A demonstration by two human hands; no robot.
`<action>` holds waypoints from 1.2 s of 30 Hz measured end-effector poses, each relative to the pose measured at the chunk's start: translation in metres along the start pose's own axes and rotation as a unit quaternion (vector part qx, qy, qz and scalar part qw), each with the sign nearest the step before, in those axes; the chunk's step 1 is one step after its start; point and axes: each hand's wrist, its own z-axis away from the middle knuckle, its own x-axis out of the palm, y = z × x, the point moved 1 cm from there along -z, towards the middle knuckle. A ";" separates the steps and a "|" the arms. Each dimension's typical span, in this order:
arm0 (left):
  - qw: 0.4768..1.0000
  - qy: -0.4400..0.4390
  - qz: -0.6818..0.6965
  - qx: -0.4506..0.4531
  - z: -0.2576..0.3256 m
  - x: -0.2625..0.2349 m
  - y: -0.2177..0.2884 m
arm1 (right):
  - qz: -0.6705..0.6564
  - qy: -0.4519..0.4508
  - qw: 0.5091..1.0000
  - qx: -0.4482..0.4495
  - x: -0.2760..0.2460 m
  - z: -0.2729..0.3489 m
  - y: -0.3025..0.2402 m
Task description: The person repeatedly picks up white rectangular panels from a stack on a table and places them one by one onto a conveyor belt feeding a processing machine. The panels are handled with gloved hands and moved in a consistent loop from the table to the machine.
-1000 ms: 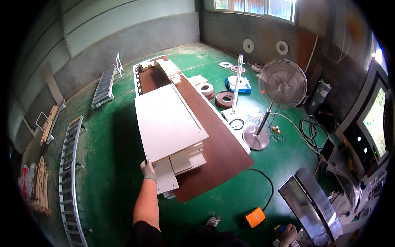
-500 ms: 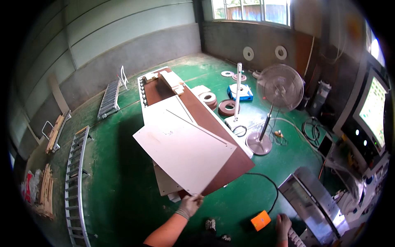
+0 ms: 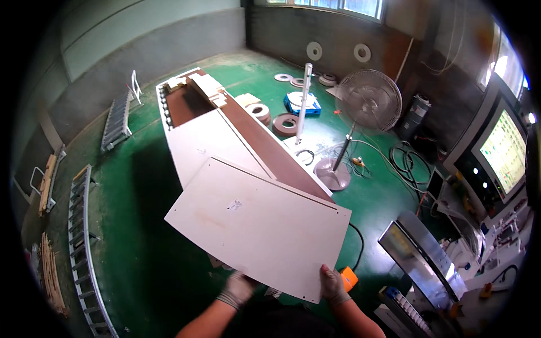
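Observation:
A large pale rectangular panel (image 3: 270, 231) with small drilled holes and a small mark near its middle is held in front of me, tilted over the near end of the table. My left hand (image 3: 239, 286), in a light glove, grips its near edge. On its right edge, close to the near corner, my right hand (image 3: 333, 285) is closed with the thumb on top. The fingers of both hands are partly hidden beneath the panel. Behind it, another pale panel (image 3: 211, 141) lies on the brown-topped table (image 3: 265, 138).
Narrow pale pieces (image 3: 207, 85) lie at the table's far end. Right of the table stand a pedestal fan (image 3: 369, 101) and rolls of edging strip (image 3: 285, 124). An orange box (image 3: 349, 278) with a cable is beside my right hand. A machine with a screen (image 3: 504, 149) stands right; a roller conveyor (image 3: 83, 248) left.
The held panel has come nearer and turned, its right side now towards me. My right hand has moved from the lower right onto its edge. My left hand has shifted left along the near edge.

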 end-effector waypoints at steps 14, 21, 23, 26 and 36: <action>0.989 0.001 -0.148 -0.004 -0.079 0.039 0.023 | 0.114 0.504 0.835 -0.188 -0.066 0.196 -0.049; 0.887 -0.088 -0.243 -0.382 -0.168 0.106 -0.094 | 0.025 0.709 0.647 -0.280 -0.087 0.333 0.136; 0.851 -0.112 -0.257 -0.444 -0.189 0.115 -0.141 | -0.141 0.720 0.598 -0.323 -0.063 0.340 0.184; 0.789 -0.223 -0.350 -0.452 -0.177 0.145 -0.220 | -0.281 0.730 0.502 -0.370 -0.033 0.346 0.256; 0.665 -0.235 -0.543 -0.456 -0.133 0.153 -0.347 | -0.337 0.762 0.395 -0.388 0.000 0.328 0.357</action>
